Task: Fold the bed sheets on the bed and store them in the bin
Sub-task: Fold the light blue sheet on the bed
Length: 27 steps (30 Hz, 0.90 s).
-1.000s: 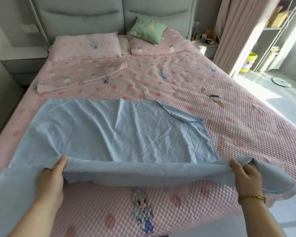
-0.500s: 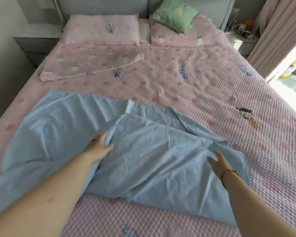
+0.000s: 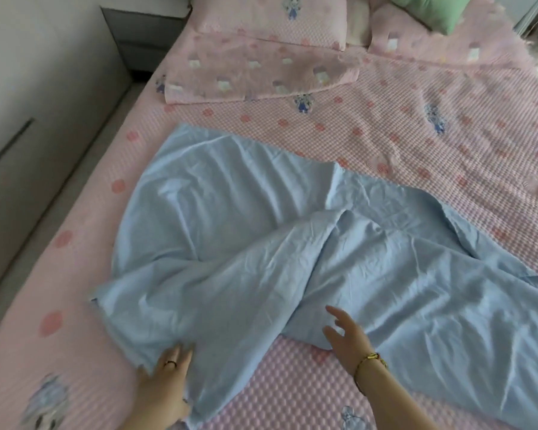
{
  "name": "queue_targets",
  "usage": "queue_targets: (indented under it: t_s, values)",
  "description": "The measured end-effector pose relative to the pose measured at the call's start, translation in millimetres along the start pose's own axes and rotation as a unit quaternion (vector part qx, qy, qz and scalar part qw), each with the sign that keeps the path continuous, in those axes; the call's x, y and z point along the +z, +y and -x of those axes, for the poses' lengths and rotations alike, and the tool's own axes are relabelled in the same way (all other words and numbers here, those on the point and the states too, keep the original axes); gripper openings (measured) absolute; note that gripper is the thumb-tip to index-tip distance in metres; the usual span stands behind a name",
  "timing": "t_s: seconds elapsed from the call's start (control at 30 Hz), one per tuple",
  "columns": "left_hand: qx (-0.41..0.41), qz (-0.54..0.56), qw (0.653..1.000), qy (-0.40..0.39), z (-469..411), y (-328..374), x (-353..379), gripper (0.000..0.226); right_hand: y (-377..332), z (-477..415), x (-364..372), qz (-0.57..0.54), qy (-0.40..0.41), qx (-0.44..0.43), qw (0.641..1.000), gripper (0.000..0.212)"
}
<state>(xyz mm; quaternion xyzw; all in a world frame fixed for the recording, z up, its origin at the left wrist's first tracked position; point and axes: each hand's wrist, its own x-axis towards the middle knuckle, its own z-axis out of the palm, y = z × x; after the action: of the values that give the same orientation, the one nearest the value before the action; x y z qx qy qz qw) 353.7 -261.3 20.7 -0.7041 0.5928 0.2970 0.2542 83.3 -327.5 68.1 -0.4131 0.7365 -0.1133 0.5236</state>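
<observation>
A light blue bed sheet (image 3: 261, 243) lies rumpled on the pink quilted bed cover (image 3: 416, 125), with a raised ridge of folds across its middle. My left hand (image 3: 165, 380), wearing a ring, rests with straight fingers on the sheet's near left edge. My right hand (image 3: 345, 333), with a gold bracelet at the wrist, has its fingers spread just over the sheet's near fold and holds nothing. No bin is in view.
A folded pink patterned sheet (image 3: 255, 72) lies near the head of the bed below a pink pillow (image 3: 271, 17) and a green cushion (image 3: 429, 7). A grey nightstand (image 3: 137, 35) and pale wall (image 3: 28, 88) run along the bed's left side.
Both hands have drawn back from the sheet's middle to its near edge. The view has swung left and lower. The sheet is more bunched, with a ridge across it.
</observation>
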Motion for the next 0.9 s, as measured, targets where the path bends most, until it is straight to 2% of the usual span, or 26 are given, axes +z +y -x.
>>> queue_targets:
  t_s: [0.03, 0.07, 0.1, 0.17, 0.2, 0.27, 0.33, 0.4, 0.47, 0.6, 0.67, 0.77, 0.83, 0.9]
  values:
    - [0.046, 0.001, 0.999, 0.019, -6.3, -13.8, 4.1, 0.112, -9.3, 1.5, 22.0, -0.01, 0.0, 0.006, 1.0, 0.042]
    - [0.107, -0.015, 0.992, 0.067, -14.5, -29.6, 11.4, 0.099, -18.5, 3.9, 41.9, -0.025, 0.001, 0.014, 1.0, 0.041]
    - [0.15, -0.024, 0.983, 0.104, -23.2, -45.0, 19.4, 0.077, -26.7, 5.6, 61.5, -0.043, 0.002, 0.023, 0.999, 0.04]
    - [0.182, -0.064, 0.969, 0.153, -31.2, -70.8, 17.5, 0.034, -37.8, 11.0, 99.8, -0.078, 0.011, 0.032, 0.996, 0.036]
    - [0.192, -0.08, 0.964, 0.167, -35.2, -80.2, 13.5, 0.024, -39.8, 15.8, 116.0, -0.088, 0.025, 0.035, 0.995, 0.033]
    - [0.214, -0.071, 0.96, 0.168, -41.9, -96.7, 2.5, 0.019, -36.8, 24.1, 144.2, -0.105, 0.076, 0.05, 0.99, 0.032]
    - [0.22, -0.019, 0.962, 0.159, -51.5, -112.4, 3.2, 0.026, -27.8, 32.3, 165.6, -0.151, 0.118, 0.104, 0.976, 0.041]
    - [0.215, 0.036, 0.961, 0.173, -56.2, -127.8, 4.5, 0.044, -19.1, 37.9, 186.1, -0.205, 0.108, 0.189, 0.954, 0.047]
    - [0.21, 0.065, 0.964, 0.149, -55.2, -140.8, 2.4, 0.059, -10.8, 34.9, 206.0, -0.244, 0.097, 0.245, 0.933, 0.044]
    - [0.201, 0.085, 0.968, 0.122, -55.7, -155.0, 4.7, 0.068, -18.1, 26.4, 220.5, -0.285, 0.079, 0.279, 0.914, 0.038]
    - [0.2, 0.1, 0.965, 0.14, -58.9, -161.9, -0.7, 0.076, -32.9, 26.4, 218.8, -0.314, 0.033, 0.275, 0.908, 0.028]
    - [0.207, 0.069, 0.959, 0.182, -79.2, -180.0, -15.1, 0.104, -71.3, 28.3, 199.3, -0.394, -0.018, 0.212, 0.894, 0.019]
    - [0.187, 0.055, 0.955, 0.225, -92.8, -189.6, -34.9, 0.117, -99.2, 25.6, 179.0, -0.439, -0.042, 0.163, 0.883, 0.027]
    - [0.169, 0.034, 0.954, 0.245, -103.6, -192.1, -55.2, 0.125, -125.4, 22.5, 159.7, -0.456, -0.054, 0.122, 0.88, 0.045]
